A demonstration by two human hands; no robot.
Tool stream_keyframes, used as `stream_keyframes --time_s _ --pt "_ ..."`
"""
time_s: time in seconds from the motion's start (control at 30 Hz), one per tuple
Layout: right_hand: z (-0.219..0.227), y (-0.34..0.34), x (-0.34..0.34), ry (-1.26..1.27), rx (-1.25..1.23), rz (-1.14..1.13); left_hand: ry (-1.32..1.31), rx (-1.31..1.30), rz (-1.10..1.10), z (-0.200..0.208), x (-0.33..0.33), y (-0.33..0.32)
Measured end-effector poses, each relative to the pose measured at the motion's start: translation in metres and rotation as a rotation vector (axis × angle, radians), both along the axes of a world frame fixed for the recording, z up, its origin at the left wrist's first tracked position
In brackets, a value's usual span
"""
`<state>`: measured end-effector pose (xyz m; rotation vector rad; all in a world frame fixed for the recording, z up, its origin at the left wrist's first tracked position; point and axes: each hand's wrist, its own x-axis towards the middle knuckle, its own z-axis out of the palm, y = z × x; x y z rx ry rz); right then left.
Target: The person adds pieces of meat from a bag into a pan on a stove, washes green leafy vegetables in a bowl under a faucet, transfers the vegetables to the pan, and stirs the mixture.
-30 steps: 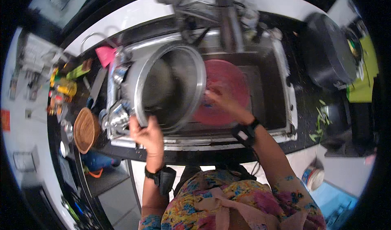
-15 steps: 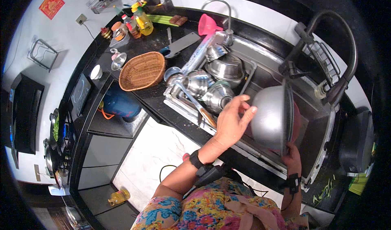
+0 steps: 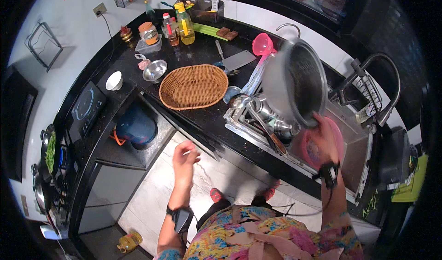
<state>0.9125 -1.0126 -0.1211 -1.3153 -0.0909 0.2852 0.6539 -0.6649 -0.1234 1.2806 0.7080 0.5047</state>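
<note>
A grey cooking pot (image 3: 279, 80) with a dark inside is tipped on its side above the sink, slightly blurred. My right hand (image 3: 323, 138) grips it by the lower rim. My left hand (image 3: 185, 162) is held out over the floor near the open cupboard, empty, its fingers loosely bent and apart. Below the pot, a pink basin (image 3: 340, 130) stands in the sink (image 3: 357, 161). Several metal bowls (image 3: 283, 127) are piled in the left side of the sink, partly hidden by the pot. A wooden-handled utensil (image 3: 277, 145) leans there.
On the black counter are a wicker basket (image 3: 193, 87), a metal bowl (image 3: 154, 70), a white bowl (image 3: 114, 81), a cleaver (image 3: 239, 60) and oil bottles (image 3: 186, 30). A pink funnel (image 3: 262, 44) stands behind the sink. A blue pot (image 3: 136, 126) sits in the open cupboard. The black faucet (image 3: 398, 80) arches at right.
My right hand has raised the pot up and left, turning its dark inside into view. My left hand has moved away from the pot, down to the left. The view has shifted.
</note>
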Motion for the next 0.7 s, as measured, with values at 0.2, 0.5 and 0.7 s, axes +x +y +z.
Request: stream_keyframes --time_s 0.2,0.5,0.7 --pt "0.029 0.164 0.077 0.219 0.317 0.112 0.125 -0.042 0.242 -0.006 -0.099 0.064" --pt "-0.001 0.276 0.164 0.385 0.209 -0.058 0.176 -0.131 0.554 -0.014 -0.182 0.077" --pt "-0.026 0.291 0.206 0.464 0.232 -0.036 0.179 -0.194 0.686 -0.008 -0.186 0.059"
